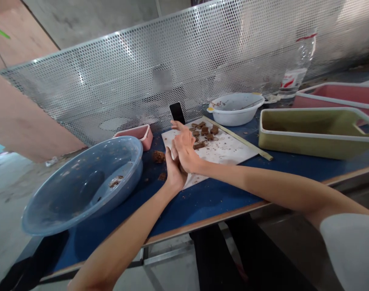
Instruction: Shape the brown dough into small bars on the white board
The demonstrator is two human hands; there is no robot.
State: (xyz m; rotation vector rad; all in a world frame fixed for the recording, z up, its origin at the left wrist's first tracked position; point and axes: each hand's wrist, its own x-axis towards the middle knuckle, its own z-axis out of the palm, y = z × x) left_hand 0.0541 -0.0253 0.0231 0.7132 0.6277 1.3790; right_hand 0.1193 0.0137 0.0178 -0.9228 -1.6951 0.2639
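Observation:
My left hand (173, 171) and my right hand (185, 148) are pressed palm to palm above the near left corner of a white board (230, 150). The right hand lies over the left with its fingers stretched toward the back. Whatever sits between the palms is hidden. Several brown chunks (205, 131) lie on the far part of the board, with crumbs scattered around them. A brown lump (158, 156) rests on the blue table (202, 198) just left of the board.
A large blue basin (81, 186) stands at the left, a small pink tub (140, 134) behind it. A black phone (177, 112) leans on the perforated metal screen. A white bowl (236, 108), a ruler (239, 139), green (312, 133) and pink (339, 95) trays and a plastic bottle (296, 68) are at the right.

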